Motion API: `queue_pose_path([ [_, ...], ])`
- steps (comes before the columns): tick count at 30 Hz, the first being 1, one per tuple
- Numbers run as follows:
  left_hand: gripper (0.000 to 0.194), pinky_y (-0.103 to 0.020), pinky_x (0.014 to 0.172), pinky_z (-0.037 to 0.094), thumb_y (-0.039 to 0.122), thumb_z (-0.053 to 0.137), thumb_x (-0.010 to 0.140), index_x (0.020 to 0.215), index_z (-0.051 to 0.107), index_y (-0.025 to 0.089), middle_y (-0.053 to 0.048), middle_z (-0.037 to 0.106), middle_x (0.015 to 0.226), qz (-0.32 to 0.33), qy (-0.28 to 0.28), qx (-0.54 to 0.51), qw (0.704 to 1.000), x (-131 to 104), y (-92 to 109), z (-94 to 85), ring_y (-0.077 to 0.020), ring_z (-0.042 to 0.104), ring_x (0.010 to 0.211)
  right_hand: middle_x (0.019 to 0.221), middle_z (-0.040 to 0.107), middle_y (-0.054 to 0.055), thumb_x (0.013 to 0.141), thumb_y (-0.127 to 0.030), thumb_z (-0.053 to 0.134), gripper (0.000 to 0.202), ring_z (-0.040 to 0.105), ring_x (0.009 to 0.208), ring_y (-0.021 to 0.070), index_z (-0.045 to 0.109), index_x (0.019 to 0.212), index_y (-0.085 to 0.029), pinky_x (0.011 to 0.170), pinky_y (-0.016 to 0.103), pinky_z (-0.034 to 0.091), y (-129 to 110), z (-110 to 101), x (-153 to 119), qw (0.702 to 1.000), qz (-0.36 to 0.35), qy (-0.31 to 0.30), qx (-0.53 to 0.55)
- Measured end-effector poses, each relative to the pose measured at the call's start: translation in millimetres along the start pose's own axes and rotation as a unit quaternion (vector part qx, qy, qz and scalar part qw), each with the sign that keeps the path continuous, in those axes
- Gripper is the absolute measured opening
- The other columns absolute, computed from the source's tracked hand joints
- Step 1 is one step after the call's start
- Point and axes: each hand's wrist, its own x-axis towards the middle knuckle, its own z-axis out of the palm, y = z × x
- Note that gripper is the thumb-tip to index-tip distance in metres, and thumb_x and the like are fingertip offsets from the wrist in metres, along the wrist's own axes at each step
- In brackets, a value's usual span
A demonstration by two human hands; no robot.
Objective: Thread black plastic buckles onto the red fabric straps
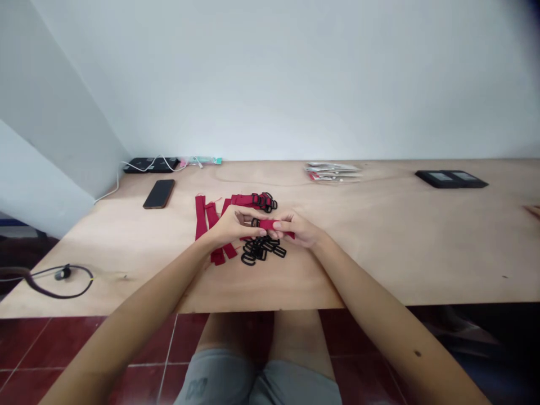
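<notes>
Between my two hands is a short red strap (267, 224) with a black plastic buckle (255, 223) at its left end. My left hand (237, 224) pinches the strap near the buckle, its fingers partly around that end. On the other end, my right hand (297, 228) is closed with thumb and fingers. Just below lies a loose pile of black buckles (262, 248), some of them rectangular and some hook-shaped. Several flat red straps (201, 216) lie left of and under my left hand. Behind it rests a bunch of red straps fitted with black buckles (253, 200).
A phone (159, 194) and black boxes with a white cable (152, 165) are at the back left. Small packets (333, 171) lie near the wall, and a black case (450, 179) sits at the right. A dark cable loop (61, 281) lies by the left front edge.
</notes>
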Motion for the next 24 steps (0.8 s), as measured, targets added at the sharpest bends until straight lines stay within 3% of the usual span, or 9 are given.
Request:
queue_pose_path([
  [4,0.044,-0.042,0.09,0.067,0.034,0.098,0.071,0.111,0.087,0.018,-0.014,0.084,0.114,0.012,0.003,0.046,0.999,3,-7,-3.2,-0.0304,0.081,0.102,0.058,0.055,0.001,0.073,-0.055,0.09,0.049,0.046,0.059,0.0158,0.062,0.051,-0.021,0.061,0.032,0.04,-5,-1,-4,0.996,-0.012,0.021,0.083],
  [9,0.039,-0.041,0.091,0.066,0.029,0.093,0.077,0.114,0.086,0.02,-0.012,0.084,0.114,0.017,-0.007,0.109,0.994,6,-20,-6.7,-0.0295,0.08,0.103,0.056,0.046,0.002,0.071,-0.057,0.085,0.062,0.046,0.062,0.0186,0.043,0.041,-0.024,0.068,0.039,0.045,-2,-5,-7,0.983,-0.065,0.072,0.154],
  [14,0.029,-0.038,0.083,0.066,0.025,0.091,0.077,0.105,0.086,0.02,-0.011,0.085,0.107,0.018,-0.01,0.144,0.989,5,-30,-7.2,-0.0276,0.081,0.092,0.06,0.051,0.005,0.073,-0.063,0.078,0.071,0.054,0.073,0.0241,0.029,0.039,-0.024,0.082,0.048,0.05,-6,-9,-13,0.973,-0.103,0.135,0.154],
  [19,0.027,-0.035,0.073,0.063,0.032,0.092,0.079,0.103,0.086,0.02,-0.012,0.085,0.1,0.041,-0.041,0.199,0.978,4,-30,-8.8,-0.0241,0.079,0.081,0.084,0.072,0.01,0.078,-0.053,0.076,0.067,0.065,0.098,0.0312,0.028,0.041,-0.023,0.092,0.051,0.051,-9,-10,-13,0.963,-0.118,0.144,0.193],
  [22,0.025,-0.038,0.086,0.063,0.034,0.09,0.081,0.103,0.086,0.023,-0.012,0.084,0.108,0.086,-0.056,0.205,0.973,4,-23,-5.5,-0.0264,0.079,0.098,0.105,0.079,0.011,0.075,-0.051,0.081,0.065,0.068,0.106,0.0334,0.034,0.04,-0.022,0.09,0.049,0.055,-10,-6,-11,0.97,-0.103,0.127,0.18],
  [24,0.024,-0.039,0.09,0.063,0.037,0.091,0.08,0.1,0.086,0.025,-0.011,0.084,0.108,0.1,-0.019,0.183,0.978,3,-17,-0.5,-0.0275,0.078,0.105,0.107,0.08,0.012,0.074,-0.051,0.082,0.059,0.07,0.098,0.0314,0.044,0.04,-0.022,0.084,0.045,0.056,-11,-3,-9,0.979,-0.087,0.105,0.154],
])
